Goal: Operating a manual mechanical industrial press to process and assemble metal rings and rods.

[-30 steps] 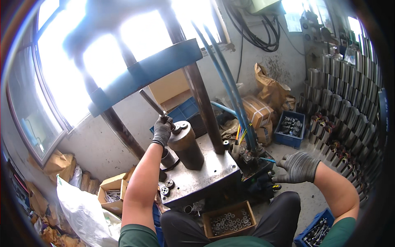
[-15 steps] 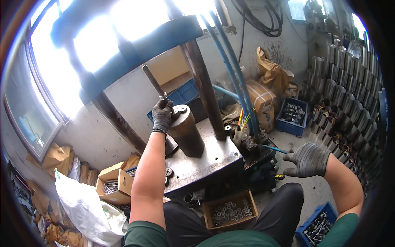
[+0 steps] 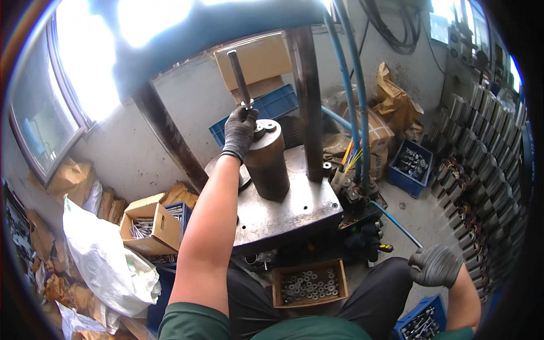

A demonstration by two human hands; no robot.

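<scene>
My left hand (image 3: 240, 133), in a dark grey glove, is closed round the lower part of an upright dark metal shaft (image 3: 239, 76) with a bright ring (image 3: 247, 105) just above my fingers. It is beside the top of a thick steel cylinder (image 3: 269, 167), where small dark round parts (image 3: 270, 127) lie. The cylinder stands on the metal bed (image 3: 309, 207) of a blue-topped press (image 3: 226, 25). My right hand (image 3: 436, 265), in a grey glove, is low on the right, its fingers curled at the end of a thin blue lever (image 3: 396, 220).
Press columns (image 3: 305, 102) flank the cylinder. An open box of small rings (image 3: 277, 289) sits between my knees. Left are a carton of metal pins (image 3: 161, 229) and a white sack (image 3: 96, 255). Blue crates (image 3: 422, 190) and stacked metal cylinders (image 3: 481, 147) stand right.
My right hand has moved down, its fingers closing from a spread pose, and the blue lever has tilted lower with it. The view has shifted; my left hand stays on the shaft.
</scene>
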